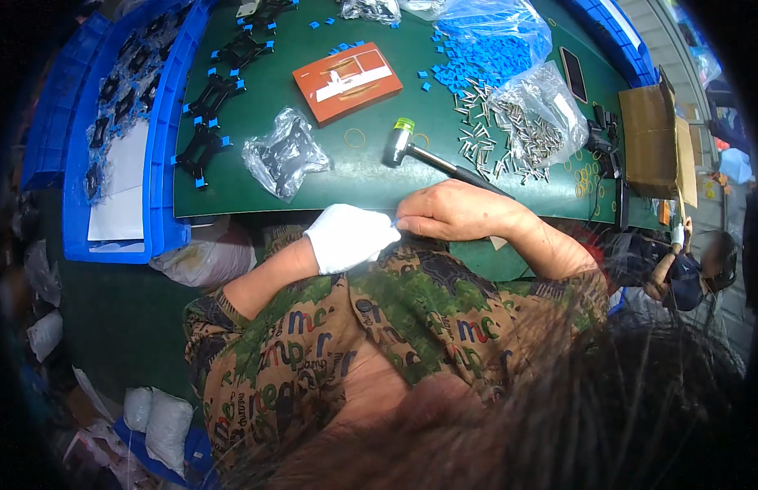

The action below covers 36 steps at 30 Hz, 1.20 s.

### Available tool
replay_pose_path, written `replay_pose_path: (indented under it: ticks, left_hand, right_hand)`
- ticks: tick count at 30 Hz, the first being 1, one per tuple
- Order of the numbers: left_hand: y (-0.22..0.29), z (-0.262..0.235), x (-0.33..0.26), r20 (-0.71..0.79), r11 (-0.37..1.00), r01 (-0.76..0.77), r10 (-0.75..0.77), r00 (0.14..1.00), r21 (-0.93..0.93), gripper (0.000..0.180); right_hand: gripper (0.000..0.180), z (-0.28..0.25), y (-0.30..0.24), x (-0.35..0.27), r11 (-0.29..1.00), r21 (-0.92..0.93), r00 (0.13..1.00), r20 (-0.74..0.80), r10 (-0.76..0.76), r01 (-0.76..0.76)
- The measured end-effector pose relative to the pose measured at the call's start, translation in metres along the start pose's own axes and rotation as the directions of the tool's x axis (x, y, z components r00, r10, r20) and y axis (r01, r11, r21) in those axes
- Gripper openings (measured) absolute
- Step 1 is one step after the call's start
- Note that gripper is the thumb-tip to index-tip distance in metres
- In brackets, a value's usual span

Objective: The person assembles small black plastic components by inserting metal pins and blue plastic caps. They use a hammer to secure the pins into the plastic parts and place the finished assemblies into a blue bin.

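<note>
My left hand (346, 238), in a white glove, is closed and meets my bare right hand (452, 210) at the table's near edge. A hint of blue shows between the pinched fingertips, but the fingers cover most of what they hold. Just beyond lies a hammer (430, 157) with a yellow-green face and a dark handle. A black part in a clear plastic bag (286, 155) rests ahead of my left hand. Farther back is a reddish-brown box-shaped block (347, 83) with white strips on top.
Black X-shaped parts with blue tips (202, 152) line the table's left side. Loose metal pins (477, 135) and small blue pieces (477, 65) lie in piles at right. A blue crate (157, 188) stands left; a phone (573, 75) and a cardboard box (650, 143) are right.
</note>
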<state>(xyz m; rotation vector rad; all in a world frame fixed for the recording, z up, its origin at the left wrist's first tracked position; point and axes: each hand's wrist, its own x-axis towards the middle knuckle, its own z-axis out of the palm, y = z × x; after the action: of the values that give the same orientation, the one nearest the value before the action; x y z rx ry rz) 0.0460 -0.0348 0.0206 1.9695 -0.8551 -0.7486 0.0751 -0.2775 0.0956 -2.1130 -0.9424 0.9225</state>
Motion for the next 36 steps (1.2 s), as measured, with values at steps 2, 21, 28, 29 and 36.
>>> replay_pose_path:
  ticks: [2, 21, 28, 29, 36]
  left_hand:
    - [0.0, 0.001, 0.0, -0.005, 1.0, 0.004, -0.005, 1.0, -0.005, 0.036]
    - [0.002, 0.003, -0.008, 0.012, 0.882, 0.146, -0.157, 0.988, -0.449, 0.026]
    - [-0.002, -0.002, -0.004, 0.09, 0.944, 0.115, -0.091, 0.992, -0.311, 0.028]
    - [-0.001, -0.001, -0.003, 0.088, 0.944, 0.097, -0.072, 0.993, -0.317, 0.028]
    - [-0.003, 0.002, 0.001, 0.175, 0.903, 0.171, -0.109, 0.979, -0.393, 0.026]
  right_hand:
    - [0.031, -0.001, 0.001, 0.001, 1.0, -0.016, 1.0, 0.022, -0.021, 0.021]
    - [0.041, 0.001, 0.037, 0.023, 0.732, 0.545, 0.869, 0.478, 0.128, -0.408]
    - [0.038, 0.035, 0.051, 0.012, 0.404, 0.816, 0.895, 0.446, 0.014, -0.413]
    - [0.038, 0.036, 0.054, 0.011, 0.391, 0.827, 0.897, 0.442, -0.006, -0.404]
    - [0.036, 0.027, 0.044, 0.006, 0.488, 0.731, 0.874, 0.453, 0.176, -0.476]
